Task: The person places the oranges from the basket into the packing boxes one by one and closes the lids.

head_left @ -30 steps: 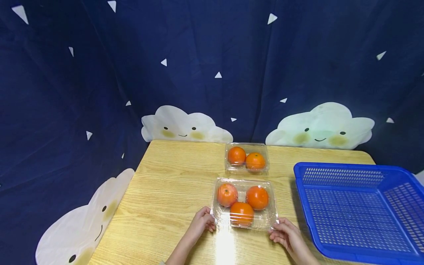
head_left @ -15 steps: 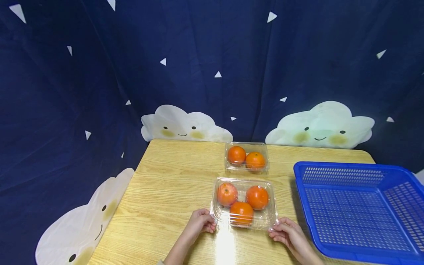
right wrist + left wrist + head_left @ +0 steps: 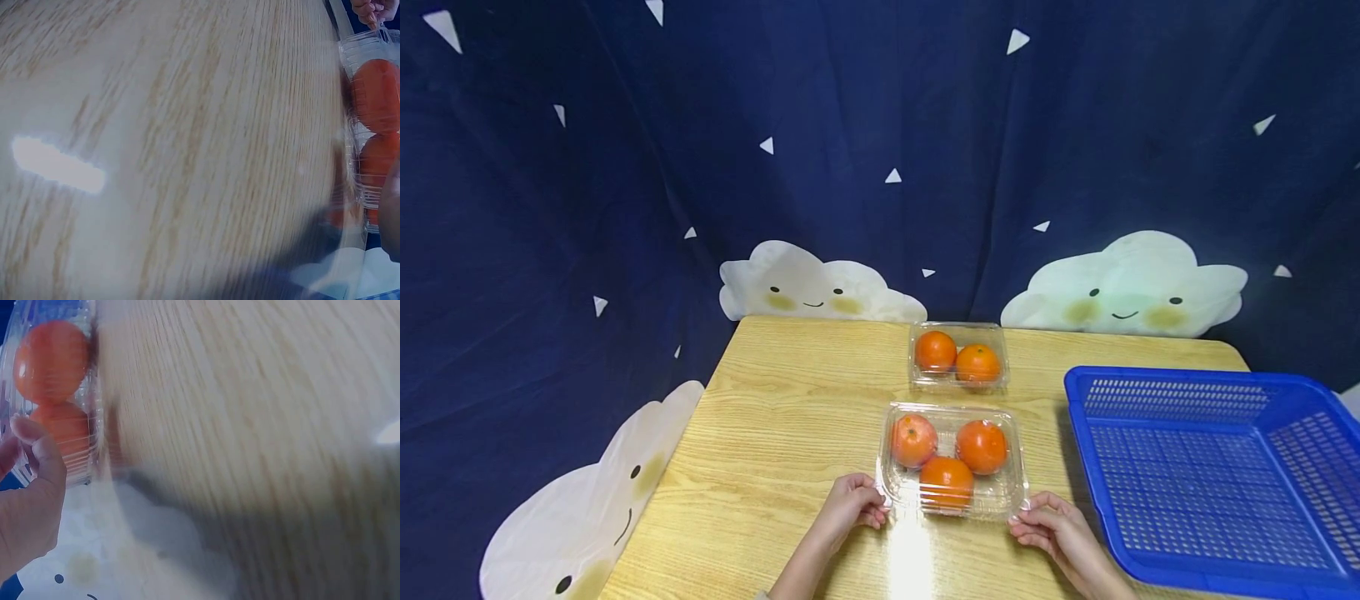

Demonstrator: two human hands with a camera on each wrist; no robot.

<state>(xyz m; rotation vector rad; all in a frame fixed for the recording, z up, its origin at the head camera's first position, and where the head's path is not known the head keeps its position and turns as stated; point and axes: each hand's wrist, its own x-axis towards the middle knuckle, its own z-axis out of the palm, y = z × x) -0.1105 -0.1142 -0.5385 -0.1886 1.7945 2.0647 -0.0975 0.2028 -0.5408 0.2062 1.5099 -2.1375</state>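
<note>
A clear plastic fruit box sits on the table near its front edge, three round orange-red fruits inside. One fruit is paler and pinkish; another lies right of it, and a third is nearest me. My left hand pinches the box's near left corner between thumb and fingers. At the near right corner, my right hand pinches the plastic in the same way. The left wrist view has the left hand against the ribbed plastic side. The right hand is mostly cut off in its wrist view.
Behind stands a second clear box with two orange fruits. A large blue mesh basket occupies the table's right side. The wooden table ends at a dark blue curtain with cloud figures.
</note>
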